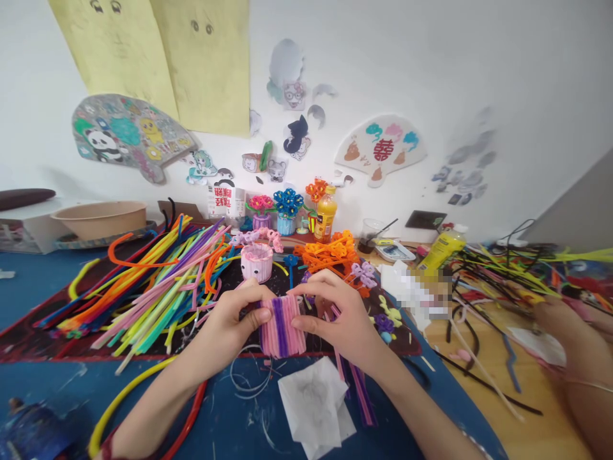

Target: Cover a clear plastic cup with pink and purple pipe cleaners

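Both my hands hold a small block of pink and purple pipe cleaners (281, 326) over the dark mat. My left hand (228, 326) pinches its left side, thumb on the front. My right hand (338, 316) grips its right side, fingers curled over the top. Loose pink and purple pipe cleaners (357, 383) lie under my right wrist. A crumpled white tissue (316, 402) lies just in front of the block.
A big heap of coloured pipe cleaners (153, 281) covers the left. A pink woven basket (257, 260), orange pipe cleaner pieces (330, 252), small flower pots and a juice bottle (325, 216) stand behind. Another person's hand (565, 332) works at the right among thin sticks.
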`<state>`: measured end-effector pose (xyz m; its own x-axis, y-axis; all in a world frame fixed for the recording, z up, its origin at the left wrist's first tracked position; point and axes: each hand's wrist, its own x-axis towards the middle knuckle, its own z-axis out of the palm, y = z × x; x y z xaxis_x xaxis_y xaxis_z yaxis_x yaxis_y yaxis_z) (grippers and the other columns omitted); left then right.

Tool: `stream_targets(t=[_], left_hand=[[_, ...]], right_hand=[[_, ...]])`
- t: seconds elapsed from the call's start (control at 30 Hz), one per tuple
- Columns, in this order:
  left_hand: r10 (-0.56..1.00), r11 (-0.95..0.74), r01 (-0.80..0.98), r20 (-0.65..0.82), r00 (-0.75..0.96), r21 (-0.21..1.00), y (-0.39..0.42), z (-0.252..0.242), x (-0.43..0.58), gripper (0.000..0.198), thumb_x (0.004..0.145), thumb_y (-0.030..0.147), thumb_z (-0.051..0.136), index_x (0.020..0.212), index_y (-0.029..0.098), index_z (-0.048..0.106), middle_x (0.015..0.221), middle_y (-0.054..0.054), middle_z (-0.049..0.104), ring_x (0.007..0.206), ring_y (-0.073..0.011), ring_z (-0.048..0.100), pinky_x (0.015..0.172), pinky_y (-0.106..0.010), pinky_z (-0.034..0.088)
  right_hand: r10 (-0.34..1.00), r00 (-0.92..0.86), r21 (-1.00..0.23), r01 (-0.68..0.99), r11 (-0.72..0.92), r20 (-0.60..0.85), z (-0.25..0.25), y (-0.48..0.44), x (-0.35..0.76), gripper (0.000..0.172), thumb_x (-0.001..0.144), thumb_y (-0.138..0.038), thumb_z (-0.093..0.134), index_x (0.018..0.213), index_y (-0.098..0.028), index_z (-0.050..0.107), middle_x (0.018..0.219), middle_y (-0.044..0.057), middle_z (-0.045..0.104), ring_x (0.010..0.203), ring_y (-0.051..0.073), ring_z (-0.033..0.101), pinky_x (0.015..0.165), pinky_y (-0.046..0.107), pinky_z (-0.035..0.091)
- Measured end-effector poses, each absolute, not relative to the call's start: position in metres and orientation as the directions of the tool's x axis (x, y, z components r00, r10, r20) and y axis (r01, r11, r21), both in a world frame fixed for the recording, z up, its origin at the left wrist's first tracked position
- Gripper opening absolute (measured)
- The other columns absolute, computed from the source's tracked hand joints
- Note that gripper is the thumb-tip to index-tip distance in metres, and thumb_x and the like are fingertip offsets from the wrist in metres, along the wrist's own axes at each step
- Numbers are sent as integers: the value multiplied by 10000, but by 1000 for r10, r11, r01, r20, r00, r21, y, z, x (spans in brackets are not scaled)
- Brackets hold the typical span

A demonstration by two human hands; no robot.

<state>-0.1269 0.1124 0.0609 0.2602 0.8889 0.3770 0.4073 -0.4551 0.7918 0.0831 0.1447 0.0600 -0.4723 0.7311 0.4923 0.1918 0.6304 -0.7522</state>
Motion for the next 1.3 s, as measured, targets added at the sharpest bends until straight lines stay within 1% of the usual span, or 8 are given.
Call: stream_targets(t=[0.13,0.3,0.47,0.8,0.9,1.03,1.13,1.3], left_hand=[[895,-444,397,376,239,803,113,61,-127,296,912,341,485,716,181,639,694,-8,554,695,-160,497,663,-283,387],[899,-437,416,377,222,798,113,61,-125,271,892,321,496,728,180,658,687,-7,566,684,-160,501,670,-287,389],[905,-426,434,378,196,794,112,63,-124,261,881,324,504,717,182,650,683,-18,598,723,-180,509,687,-297,393],[932,-363,415,329,153,834,112,61,-122,266,856,349,516,712,170,650,703,-19,557,701,-172,510,653,-289,396],[931,-364,426,331,153,828,112,61,-123,271,855,345,517,699,168,648,687,-16,555,697,-171,508,652,-287,394],[916,-401,438,357,184,805,112,63,-123,267,864,332,513,713,167,659,670,-16,581,704,-173,518,671,-289,401],[907,-421,438,362,215,794,113,63,-122,266,876,326,511,716,169,655,673,-19,614,686,-168,529,662,-285,408],[900,-435,426,371,228,794,113,62,-121,260,887,329,518,730,174,657,674,-17,641,663,-161,550,651,-278,421]], right_hand=[[718,-455,-703,242,669,527,60,144,83,278,789,-398,766,1025,-256,732,888,-1,537,678,119,480,629,260,402],[679,-444,-632,275,725,586,59,144,83,353,808,-403,740,1131,-263,704,955,17,555,679,122,495,638,271,431],[623,-446,-546,304,781,642,57,143,83,308,847,-417,686,1097,-241,721,942,33,549,761,147,556,685,289,460],[598,-449,-513,308,801,664,55,143,83,349,867,-486,627,1077,-227,731,913,38,539,777,153,577,698,295,470],[619,-449,-542,303,784,644,56,143,83,350,853,-488,646,1068,-227,736,912,37,540,768,153,569,697,298,463],[702,-453,-683,240,689,549,57,146,84,302,835,-449,700,1073,-265,734,929,20,567,660,116,521,630,275,448],[750,-426,-767,175,617,506,54,148,83,203,862,-404,690,999,-266,748,900,14,580,642,109,517,579,253,431],[792,-361,-821,108,560,493,46,148,77,168,850,-385,697,931,-247,747,890,24,589,637,108,507,550,237,424]])
